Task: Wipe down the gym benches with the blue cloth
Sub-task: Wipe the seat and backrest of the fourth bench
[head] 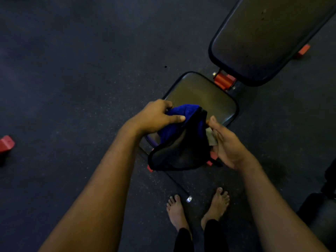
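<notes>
A dark speckled floor fills most of the view. Across the upper right runs the bench's long back pad, black-edged and dull, with a few small marks on its surface. Below it, apart by a gap, sits the shorter seat pad; a red hinge bracket shows in that gap.

The blue cloth hangs in the air over the near end of the seat pad, between the two hands and not lying on the pad. It is blue with a black border, and its lower part sags in a dark fold.

The left hand grips the cloth's upper left part — fingers curled into the fabric, thumb laid across the top. The right hand stands at the cloth's right edge with its palm turned toward it and fingers mostly straight; a pale tag lies against the palm. Whether this hand pinches the edge, I cannot tell.

Two bare feet stand on the floor near the seat's end, a small shiny bit between them. A red block lies at the far left edge.
</notes>
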The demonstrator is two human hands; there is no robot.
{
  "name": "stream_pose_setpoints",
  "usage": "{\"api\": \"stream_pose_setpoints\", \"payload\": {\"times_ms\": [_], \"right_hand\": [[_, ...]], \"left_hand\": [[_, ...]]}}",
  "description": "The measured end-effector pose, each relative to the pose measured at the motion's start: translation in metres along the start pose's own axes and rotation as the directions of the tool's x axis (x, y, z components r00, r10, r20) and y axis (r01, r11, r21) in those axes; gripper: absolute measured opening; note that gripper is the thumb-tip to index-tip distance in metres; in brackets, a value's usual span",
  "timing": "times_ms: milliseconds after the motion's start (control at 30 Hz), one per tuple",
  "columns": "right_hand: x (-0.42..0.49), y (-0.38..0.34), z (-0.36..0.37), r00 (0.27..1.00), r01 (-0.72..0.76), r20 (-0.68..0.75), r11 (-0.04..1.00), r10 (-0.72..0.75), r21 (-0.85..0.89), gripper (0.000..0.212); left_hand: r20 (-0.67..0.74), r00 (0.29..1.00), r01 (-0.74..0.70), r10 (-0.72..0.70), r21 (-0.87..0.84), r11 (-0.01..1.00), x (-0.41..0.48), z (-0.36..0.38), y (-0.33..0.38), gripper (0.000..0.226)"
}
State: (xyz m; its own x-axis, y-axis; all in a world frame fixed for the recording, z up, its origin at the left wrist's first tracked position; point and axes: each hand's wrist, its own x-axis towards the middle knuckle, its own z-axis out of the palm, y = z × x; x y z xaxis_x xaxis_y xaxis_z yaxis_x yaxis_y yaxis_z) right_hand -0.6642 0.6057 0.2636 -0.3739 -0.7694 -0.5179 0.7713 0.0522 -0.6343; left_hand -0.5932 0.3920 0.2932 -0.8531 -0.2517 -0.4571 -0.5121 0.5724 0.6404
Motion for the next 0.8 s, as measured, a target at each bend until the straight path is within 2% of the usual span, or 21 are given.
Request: {"api": "stream_pose_setpoints", "payload": {"times_ms": [67, 133, 200, 267, 333, 400, 467, 500, 533, 567, 600, 667, 733, 800], "right_hand": [[0.001, 0.001, -0.004, 0.997, -0.074, -0.034, 0.967, 0.068, -0.244, 0.055], [0.007, 0.004, -0.004, 0.991, -0.129, -0.083, 0.910, 0.104, -0.394, 0.069], [0.013, 0.010, -0.002, 0.986, -0.145, -0.142, 0.892, 0.092, -0.428, 0.057], [0.020, 0.014, -0.005, 0.971, -0.119, -0.238, 0.892, 0.014, -0.435, 0.038], [0.028, 0.017, -0.013, 0.927, -0.110, -0.366, 0.872, -0.083, -0.477, 0.023], [0.038, 0.018, -0.016, 0.867, -0.147, -0.466, 0.802, -0.177, -0.579, 0.017], [0.046, 0.022, -0.011, 0.770, -0.224, -0.545, 0.660, -0.331, -0.717, 0.031], [0.048, 0.027, -0.005, 0.713, -0.259, -0.534, 0.537, -0.455, -0.803, 0.045], [0.048, 0.034, 0.002, 0.686, -0.272, -0.456, 0.382, -0.567, -0.883, 0.059], [0.048, 0.043, 0.010, 0.704, -0.257, -0.336, 0.217, -0.626, -0.942, 0.069], [0.049, 0.054, 0.016, 0.751, -0.213, -0.206, 0.065, -0.627, -0.975, 0.075], [0.057, 0.079, 0.025, 0.845, -0.153, -0.043, -0.164, -0.533, -0.975, 0.080], [0.072, 0.100, 0.030, 0.868, -0.192, -0.047, -0.245, -0.495, -0.950, 0.082], [0.091, 0.105, 0.040, 0.856, -0.252, -0.097, -0.246, -0.508, -0.936, 0.081]], "left_hand": [[0.084, 0.994, 0.059, -0.067, 0.095, 0.994, 0.004, -0.008, 0.016, 0.043], [0.156, 0.979, 0.108, -0.129, 0.138, 0.985, 0.010, -0.009, 0.028, 0.043], [0.184, 0.970, 0.140, -0.160, 0.119, 0.983, 0.016, -0.007, 0.031, 0.043], [0.198, 0.962, 0.169, -0.189, 0.111, 0.979, 0.022, -0.007, 0.026, 0.048], [0.189, 0.959, 0.193, -0.210, 0.103, 0.976, 0.025, -0.006, 0.013, 0.051], [0.098, 0.968, 0.219, -0.232, 0.125, 0.968, 0.027, 0.000, -0.006, 0.050], [-0.086, 0.967, 0.248, -0.242, 0.067, 0.967, 0.028, 0.013, -0.028, 0.038], [-0.194, 0.945, 0.270, -0.265, -0.001, 0.963, 0.026, 0.019, -0.038, 0.032], [-0.300, 0.911, 0.281, -0.285, -0.058, 0.958, 0.024, 0.025, -0.047, 0.029], [-0.385, 0.870, 0.289, -0.307, -0.105, 0.951, 0.023, 0.029, -0.057, 0.027], [-0.438, 0.835, 0.296, -0.334, -0.154, 0.943, 0.020, 0.032, -0.064, 0.025], [-0.430, 0.813, 0.316, -0.392, -0.240, 0.918, 0.014, 0.038, -0.076, 0.027], [-0.340, 0.842, 0.325, -0.418, -0.298, 0.897, 0.011, 0.045, -0.086, 0.037], [-0.294, 0.864, 0.296, -0.409, -0.360, 0.885, 0.010, 0.055, -0.098, 0.044]]}}
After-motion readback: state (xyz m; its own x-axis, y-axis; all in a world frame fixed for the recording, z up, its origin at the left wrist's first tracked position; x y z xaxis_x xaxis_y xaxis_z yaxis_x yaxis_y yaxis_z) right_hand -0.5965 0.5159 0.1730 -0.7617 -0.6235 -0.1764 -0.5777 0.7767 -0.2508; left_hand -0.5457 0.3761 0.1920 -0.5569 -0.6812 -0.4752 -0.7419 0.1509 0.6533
